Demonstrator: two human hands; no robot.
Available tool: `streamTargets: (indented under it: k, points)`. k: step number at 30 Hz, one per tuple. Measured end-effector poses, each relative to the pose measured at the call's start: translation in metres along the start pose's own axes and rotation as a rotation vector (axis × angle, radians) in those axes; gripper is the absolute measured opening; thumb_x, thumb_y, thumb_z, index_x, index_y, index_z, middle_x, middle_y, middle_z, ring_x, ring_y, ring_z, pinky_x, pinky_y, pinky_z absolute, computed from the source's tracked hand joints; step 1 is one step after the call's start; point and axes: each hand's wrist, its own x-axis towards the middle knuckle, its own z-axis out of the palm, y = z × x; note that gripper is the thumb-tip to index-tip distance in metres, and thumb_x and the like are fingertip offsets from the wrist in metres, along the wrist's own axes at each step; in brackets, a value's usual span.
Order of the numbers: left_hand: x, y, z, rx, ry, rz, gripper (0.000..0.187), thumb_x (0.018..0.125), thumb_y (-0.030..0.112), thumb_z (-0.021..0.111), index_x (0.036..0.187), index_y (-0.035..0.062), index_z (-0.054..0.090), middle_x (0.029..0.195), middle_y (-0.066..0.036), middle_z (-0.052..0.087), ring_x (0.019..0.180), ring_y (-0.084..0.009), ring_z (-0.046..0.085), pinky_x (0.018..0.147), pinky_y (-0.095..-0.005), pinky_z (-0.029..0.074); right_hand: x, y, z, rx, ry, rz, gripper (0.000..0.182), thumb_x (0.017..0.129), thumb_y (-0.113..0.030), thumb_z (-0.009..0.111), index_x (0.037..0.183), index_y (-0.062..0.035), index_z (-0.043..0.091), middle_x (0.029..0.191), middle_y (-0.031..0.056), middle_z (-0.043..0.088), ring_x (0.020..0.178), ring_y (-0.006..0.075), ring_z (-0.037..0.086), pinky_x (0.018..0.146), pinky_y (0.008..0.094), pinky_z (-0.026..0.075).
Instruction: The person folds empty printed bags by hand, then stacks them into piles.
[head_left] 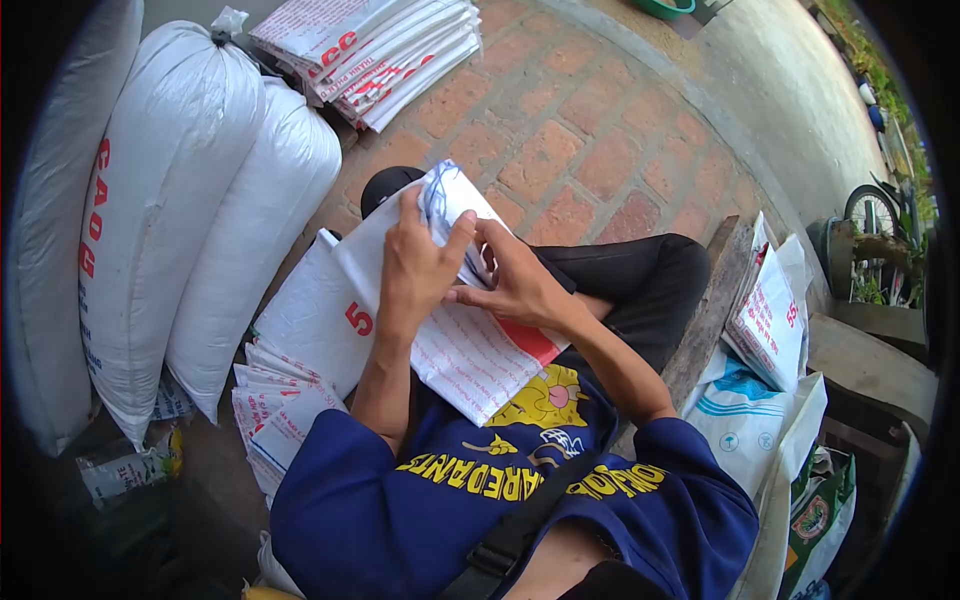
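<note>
Across my lap lies a white woven plastic sack [470,362] with red print, its upper part folded over. At its top end are thin blue strands [436,196], bunched loosely. My left hand [425,262] is closed on the upper part of the sack, index finger beside the strands and thumb across the fold. My right hand [522,280] grips the sack's folded edge from the right, fingers curled and thumb pointing toward the left hand. The fingertips of my right hand are partly hidden in the fold. Another flat white sack [315,310] lies under it on the left.
Full white sacks [185,160] stand at the left. A pile of folded printed sacks [375,55] rests at the back on the brick floor [555,150]. More folded sacks [285,405] lie at my left; others [770,315] are beyond a wooden plank [712,300] at right.
</note>
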Motion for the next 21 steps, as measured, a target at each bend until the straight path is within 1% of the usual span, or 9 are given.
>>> streamTargets:
  k: [3, 4, 5, 7, 8, 12, 16, 19, 21]
  points:
    - [-0.004, -0.014, -0.001, -0.195, -0.262, -0.107, 0.048, 0.096, 0.040, 0.052, 0.098, -0.0071, 0.059, 0.079, -0.024, 0.064, 0.073, -0.0355, 0.064, 0.069, -0.0413, 0.048, -0.002, 0.006, -0.008, 0.301, -0.116, 0.156, 0.059, 0.088, -0.036, 0.069, 0.131, -0.0059, 0.042, 0.095, 0.0066, 0.049, 0.083, 0.0138, 0.049, 0.064, 0.0295, 0.046]
    - [-0.005, -0.021, -0.001, -0.171, -0.294, -0.134, 0.050, 0.098, 0.041, 0.050, 0.091, -0.0070, 0.061, 0.072, -0.017, 0.063, 0.065, -0.0242, 0.059, 0.063, -0.0380, 0.046, 0.000, 0.017, -0.008, 0.328, -0.101, 0.087, 0.053, 0.093, -0.037, 0.061, 0.131, -0.0070, 0.040, 0.091, 0.0048, 0.049, 0.078, 0.0115, 0.048, 0.060, 0.0259, 0.043]
    - [-0.007, -0.025, 0.000, -0.171, -0.296, -0.134, 0.050, 0.098, 0.041, 0.050, 0.091, -0.0070, 0.061, 0.072, -0.017, 0.063, 0.065, -0.0242, 0.059, 0.063, -0.0380, 0.046, 0.000, 0.021, -0.010, 0.328, -0.099, 0.089, 0.053, 0.093, -0.037, 0.061, 0.131, -0.0070, 0.040, 0.091, 0.0048, 0.049, 0.078, 0.0115, 0.048, 0.060, 0.0259, 0.043]
    - [-0.009, -0.032, 0.003, -0.483, -0.362, -0.159, 0.052, 0.100, 0.040, 0.046, 0.084, -0.0063, 0.062, 0.067, -0.007, 0.060, 0.064, -0.0123, 0.051, 0.058, -0.0336, 0.042, 0.003, 0.024, -0.014, 0.377, -0.062, 0.266, 0.050, 0.094, -0.036, 0.060, 0.128, -0.0078, 0.037, 0.083, 0.0032, 0.048, 0.072, 0.0095, 0.046, 0.056, 0.0234, 0.040]
    - [-0.007, -0.041, 0.007, -0.423, -0.411, -0.175, 0.050, 0.100, 0.039, 0.048, 0.086, -0.0072, 0.063, 0.066, -0.002, 0.058, 0.066, -0.0070, 0.047, 0.057, -0.0297, 0.041, 0.007, 0.028, -0.012, 0.381, -0.053, 0.317, 0.051, 0.094, -0.038, 0.060, 0.125, -0.0071, 0.034, 0.077, 0.0027, 0.047, 0.068, 0.0092, 0.046, 0.055, 0.0227, 0.039]
    - [0.004, -0.041, 0.014, -0.480, -0.402, -0.145, 0.042, 0.096, 0.033, 0.058, 0.087, -0.0072, 0.065, 0.068, -0.003, 0.062, 0.068, -0.0068, 0.052, 0.060, -0.0255, 0.044, 0.008, 0.025, -0.020, 0.053, -0.068, 0.244, 0.054, 0.094, -0.039, 0.060, 0.126, -0.0057, 0.032, 0.076, 0.0044, 0.047, 0.068, 0.0095, 0.046, 0.057, 0.0253, 0.039]
    - [0.012, -0.031, 0.029, -0.792, -0.453, -0.267, 0.026, 0.089, 0.022, 0.069, 0.091, -0.0036, 0.067, 0.078, -0.004, 0.067, 0.073, -0.0080, 0.060, 0.065, -0.0225, 0.050, 0.005, 0.036, -0.025, 0.144, -0.065, 0.192, 0.051, 0.095, -0.039, 0.058, 0.126, -0.0061, 0.034, 0.082, 0.0050, 0.052, 0.073, 0.0093, 0.049, 0.064, 0.0270, 0.042]
    - [0.020, -0.044, 0.042, -0.948, -0.487, -0.311, 0.026, 0.088, 0.023, 0.071, 0.098, -0.0016, 0.066, 0.083, -0.005, 0.068, 0.075, -0.0096, 0.063, 0.064, -0.0240, 0.053, 0.006, 0.043, -0.032, 0.400, -0.067, 0.337, 0.045, 0.096, -0.040, 0.056, 0.119, -0.0027, 0.047, 0.085, 0.0030, 0.056, 0.073, 0.0092, 0.050, 0.063, 0.0260, 0.042]
    - [0.024, -0.040, 0.047, -1.041, -0.556, -0.414, 0.029, 0.088, 0.027, 0.070, 0.098, 0.0004, 0.065, 0.080, -0.004, 0.067, 0.071, -0.0110, 0.064, 0.060, -0.0251, 0.054, 0.005, 0.061, -0.031, 0.786, 0.087, 0.402, 0.041, 0.100, -0.041, 0.048, 0.119, -0.0045, 0.053, 0.097, 0.0018, 0.060, 0.082, 0.0082, 0.054, 0.068, 0.0245, 0.045]
